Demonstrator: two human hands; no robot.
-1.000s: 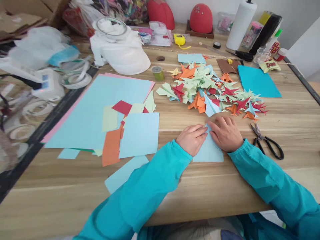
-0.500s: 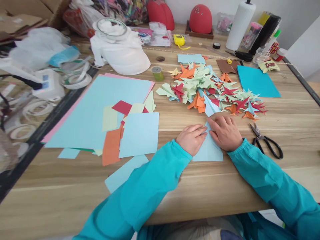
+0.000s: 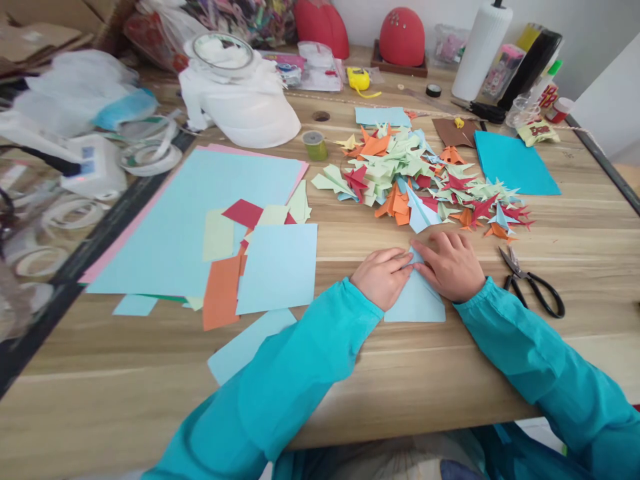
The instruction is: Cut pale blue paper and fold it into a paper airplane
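Note:
A light blue sheet of paper point(image 3: 413, 303), folded to a point at its far end, lies on the table under both hands. My left hand point(image 3: 383, 275) rests over its left edge, fingers closed together and holding the paper down. On the other side my right hand point(image 3: 450, 263) is curled, its thumb and forefinger gripping the fold near the tip. The fingers cover most of the pointed part. Just beyond the hands lies a light blue folded paper plane point(image 3: 421, 210), at the near edge of a heap of small folded paper planes point(image 3: 400, 160) in several colours.
Black-handled scissors point(image 3: 533, 283) lie open right of my right hand. To the left are loose light blue sheets point(image 3: 280, 270), an orange piece point(image 3: 221, 293) and large stacked sheets point(image 3: 165, 227). Farther back stand a green thread spool point(image 3: 315, 147), a white cap point(image 3: 245, 107) and a turquoise sheet point(image 3: 517, 163).
My right thumb and forefinger have shifted slightly left over the paper's tip. My left hand stays nearly in place. The view has moved very slightly.

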